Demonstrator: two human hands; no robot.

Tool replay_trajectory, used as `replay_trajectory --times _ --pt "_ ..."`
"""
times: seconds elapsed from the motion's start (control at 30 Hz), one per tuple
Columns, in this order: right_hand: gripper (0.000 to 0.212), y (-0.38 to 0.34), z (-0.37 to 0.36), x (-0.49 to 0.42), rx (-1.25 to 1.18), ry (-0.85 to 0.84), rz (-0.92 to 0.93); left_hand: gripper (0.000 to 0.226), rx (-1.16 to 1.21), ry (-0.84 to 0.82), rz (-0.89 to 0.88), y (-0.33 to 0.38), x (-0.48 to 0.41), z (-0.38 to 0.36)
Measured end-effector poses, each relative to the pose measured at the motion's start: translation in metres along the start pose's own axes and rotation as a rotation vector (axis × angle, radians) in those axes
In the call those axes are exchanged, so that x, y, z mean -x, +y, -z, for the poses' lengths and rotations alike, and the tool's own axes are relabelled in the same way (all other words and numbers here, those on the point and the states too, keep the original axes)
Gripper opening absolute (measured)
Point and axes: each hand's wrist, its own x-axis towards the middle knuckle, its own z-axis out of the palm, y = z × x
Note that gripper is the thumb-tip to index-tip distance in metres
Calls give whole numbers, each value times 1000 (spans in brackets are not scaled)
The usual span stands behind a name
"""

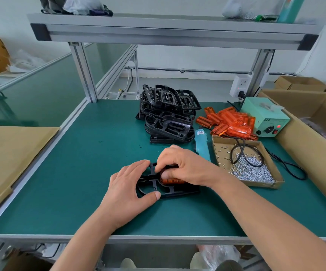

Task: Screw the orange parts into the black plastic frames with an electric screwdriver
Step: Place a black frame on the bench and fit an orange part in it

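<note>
- In the cardboard tray point(256, 146), our landmark on the green mat point(80, 173), we see a drift of small silvery screws point(250, 169). They are banked toward its near right corner, with a few strays scattered over the bare brown floor.
- A glossy black cable point(242, 151) loops through the tray and over the screws.
- Right of the tray stands a large open cardboard box point(303, 137); we cannot make out what it holds.
- Just behind the tray lies a heap of orange parts point(230, 122): translucent, ribbed and oblong, with rounded corners.
- Behind and to the right of the tray sits a pale green control box point(263, 116) with a black knob and a lit red lamp.
- Just left of the tray lies the electric screwdriver point(202, 143), a teal cylinder that neither hand touches.
- Behind and to the left of the tray is a heap of black frames point(168, 112), plastic ovals with cross ribs.
- Left of the tray and nearer us, one black frame point(152, 184) lies flat on the mat, with an orange part point(172, 180) sitting in its right half.
- Our left hand point(130, 190) grips that frame's left end, fingers curved over the far rim and thumb against the near rim.
- Our right hand point(185, 163) is curled over the orange part, fingertips and thumb pinching it.
</note>
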Motion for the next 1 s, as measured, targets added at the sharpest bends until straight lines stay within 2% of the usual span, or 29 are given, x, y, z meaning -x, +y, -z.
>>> replay_trajectory --times 0.1,0.17,0.33,0.47,0.73,1.0 --pt "21 7 1 15 14 171 -58 93 1 -5 0 1 1 1" --pt "22 13 1 30 55 223 -78 93 7 -5 1 2 1 1" --pt "26 14 -4 48 251 139 -122 92 23 -8 1 2 2 2" --pt "27 9 -4 45 303 115 -106 91 20 -11 -2 2 2 2" --pt "22 -2 -3 30 260 -11 -121 92 10 -23 -7 1 1 2" --pt "19 -9 -4 20 199 -42 -219 91 3 -31 -11 1 1 2"
